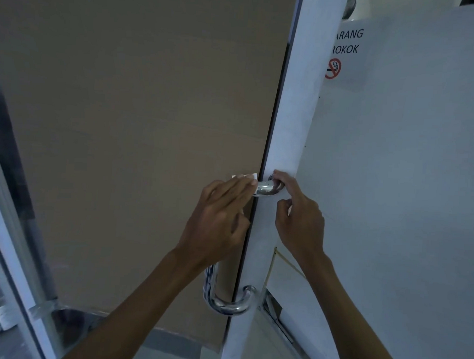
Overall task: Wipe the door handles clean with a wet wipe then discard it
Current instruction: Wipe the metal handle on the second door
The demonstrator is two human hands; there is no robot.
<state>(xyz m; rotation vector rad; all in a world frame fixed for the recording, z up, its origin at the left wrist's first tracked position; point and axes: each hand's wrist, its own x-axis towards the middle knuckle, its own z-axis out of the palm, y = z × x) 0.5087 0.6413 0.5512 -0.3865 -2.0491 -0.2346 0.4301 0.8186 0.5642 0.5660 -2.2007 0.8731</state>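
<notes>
A chrome pull handle is fixed to the white edge of a door; its upper bend (pixel 266 188) and lower bend (pixel 229 304) show, and the bar between them is hidden behind my left forearm. My left hand (pixel 217 222) presses a white wet wipe (pixel 248 176) against the left end of the upper bend, fingers flat over it. My right hand (pixel 297 211) is on the other side of the door edge, with its index finger hooked over the handle's upper mount.
A brown panel (pixel 138 120) fills the left behind the door. The white door face (pixel 393 186) on the right carries a no-smoking sign (pixel 344 56). A metal frame post (pixel 13 237) runs down the far left.
</notes>
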